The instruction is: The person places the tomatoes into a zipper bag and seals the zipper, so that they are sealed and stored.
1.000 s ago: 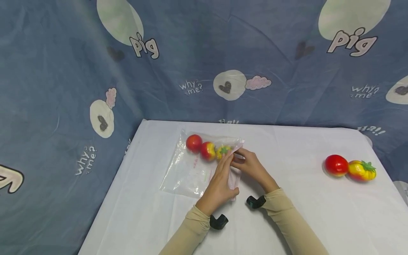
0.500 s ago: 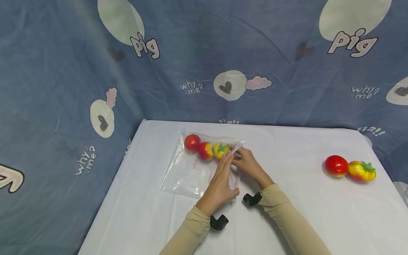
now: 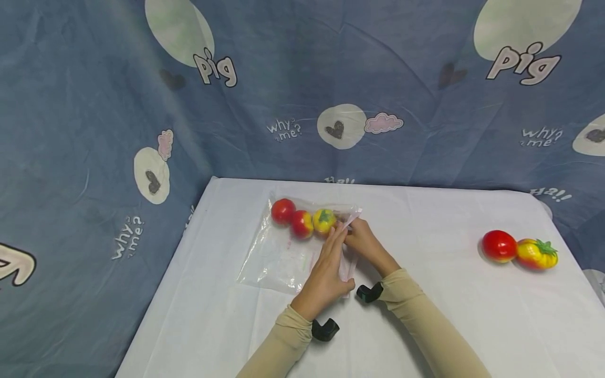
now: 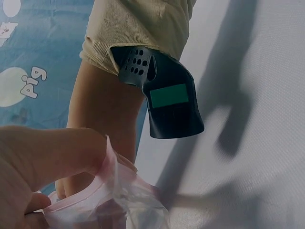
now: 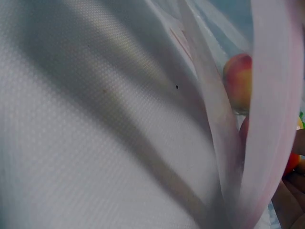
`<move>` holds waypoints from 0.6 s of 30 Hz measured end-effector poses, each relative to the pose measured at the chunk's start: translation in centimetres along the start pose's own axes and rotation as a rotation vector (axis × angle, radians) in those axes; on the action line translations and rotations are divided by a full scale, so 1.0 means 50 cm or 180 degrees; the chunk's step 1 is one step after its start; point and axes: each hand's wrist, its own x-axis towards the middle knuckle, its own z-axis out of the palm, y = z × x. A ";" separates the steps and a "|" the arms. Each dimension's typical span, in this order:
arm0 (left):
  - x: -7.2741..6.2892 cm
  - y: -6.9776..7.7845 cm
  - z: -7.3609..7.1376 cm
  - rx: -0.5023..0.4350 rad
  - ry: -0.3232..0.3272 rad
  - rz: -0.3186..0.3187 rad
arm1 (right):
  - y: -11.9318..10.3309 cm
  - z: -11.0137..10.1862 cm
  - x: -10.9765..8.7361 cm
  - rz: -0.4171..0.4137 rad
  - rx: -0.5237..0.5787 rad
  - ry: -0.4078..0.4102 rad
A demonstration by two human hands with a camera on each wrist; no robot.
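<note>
A clear plastic bag [image 3: 269,265] with a pink-edged mouth lies on the white table. Inside are a red round fruit [image 3: 283,211], a red-and-yellow fruit [image 3: 301,224] and a yellow-and-red fruit [image 3: 324,220] with green leaves, in a touching row. My left hand [image 3: 323,281] holds the bag's mouth edge; the left wrist view shows that pink edge [image 4: 108,152] at its fingers. Through the mouth reaches my right hand [image 3: 371,247], fingertips partly hidden behind the film. In the right wrist view its fingers [image 5: 300,143] grip the leafy fruit.
Far right on the table [image 3: 425,325] sit a glossy red fruit [image 3: 499,246] and another leafy yellow-and-red fruit [image 3: 536,254], touching. A blue printed cloth [image 3: 264,157] hangs behind and left. Black wrist devices [image 3: 325,330] stick out from both cuffs.
My right hand has moved left, deeper into the bag, with the leafy fruit. The other two fruits in the bag have shifted slightly left. My left hand has stayed in place.
</note>
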 end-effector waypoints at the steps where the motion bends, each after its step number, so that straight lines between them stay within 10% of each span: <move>1: 0.000 0.000 0.001 0.0005 -0.0001 0.0000 | -0.001 0.001 0.001 0.0018 -0.0002 -0.0011; 18: 0.000 0.002 0.001 0.0022 -0.0010 -0.0025 | -0.001 0.004 0.014 -0.0021 -0.0343 -0.0048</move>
